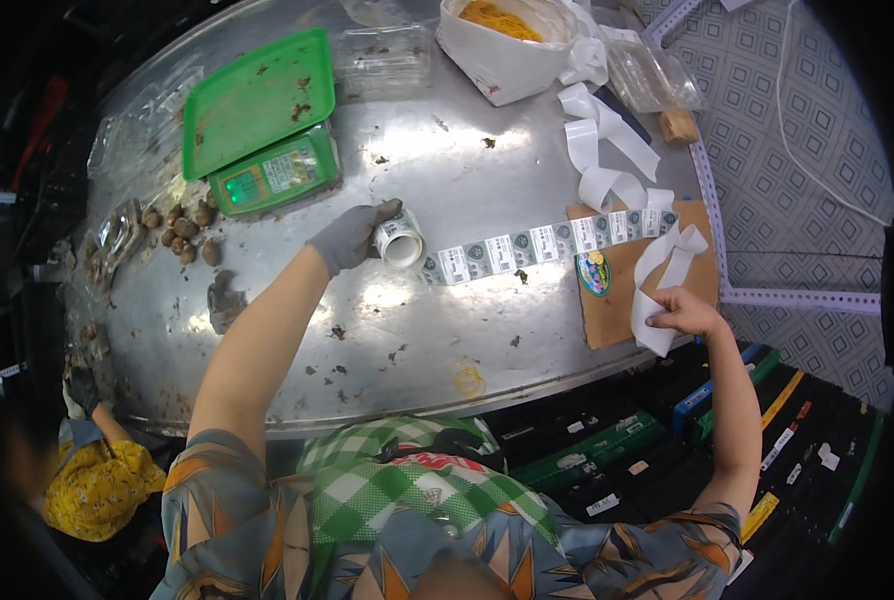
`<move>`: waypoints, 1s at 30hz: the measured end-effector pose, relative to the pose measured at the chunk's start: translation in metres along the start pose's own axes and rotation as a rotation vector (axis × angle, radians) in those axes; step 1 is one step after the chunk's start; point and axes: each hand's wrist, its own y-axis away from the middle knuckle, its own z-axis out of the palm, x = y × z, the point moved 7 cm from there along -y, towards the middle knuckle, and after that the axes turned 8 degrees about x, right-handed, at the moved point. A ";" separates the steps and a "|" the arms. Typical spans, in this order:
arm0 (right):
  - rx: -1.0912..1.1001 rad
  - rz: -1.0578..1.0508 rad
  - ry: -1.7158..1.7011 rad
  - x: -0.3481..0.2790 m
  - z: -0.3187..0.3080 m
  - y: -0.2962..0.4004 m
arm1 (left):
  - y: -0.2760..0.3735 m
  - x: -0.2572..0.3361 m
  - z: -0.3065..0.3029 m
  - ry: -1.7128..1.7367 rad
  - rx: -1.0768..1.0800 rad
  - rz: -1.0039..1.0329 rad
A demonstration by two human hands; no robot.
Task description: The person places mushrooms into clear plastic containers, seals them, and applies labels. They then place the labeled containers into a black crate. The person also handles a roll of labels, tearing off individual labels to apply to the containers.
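My left hand (355, 234), in a grey glove, grips a roll of printed labels (402, 244) above the metal table (447, 352). From the roll a strip of labels (522, 253) runs right across the tabletop onto a cardboard sheet (616, 300). My bare right hand (683, 311) pinches a blank white paper strip (651, 300) over that cardboard. The strip loops upward from my fingers near the strip of labels. A colourful oval sticker (593, 272) is on the cardboard's left side. Another grey glove (226, 301) lies left of my left forearm.
A green scale (274, 176) with a green tray (263, 101) stands at the back left, near several small brown tubers (184, 229). A white bag (503, 56) holds yellow rubber bands. Dark crates (777, 465) are at right; another person's yellow sleeve (102, 487) is at left.
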 end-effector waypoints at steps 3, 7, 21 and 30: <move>-0.053 -0.037 -0.208 -0.013 0.010 0.004 | -0.007 0.008 0.008 -0.034 0.064 0.017; -0.071 -0.109 -0.353 -0.026 0.025 0.008 | -0.008 0.019 0.023 -0.087 0.133 -0.053; -0.168 -0.149 -0.606 -0.026 0.076 0.018 | -0.045 0.053 0.052 -0.464 0.204 0.302; -0.157 -0.159 -0.579 -0.007 0.081 0.022 | -0.057 0.096 0.062 -0.963 0.239 0.281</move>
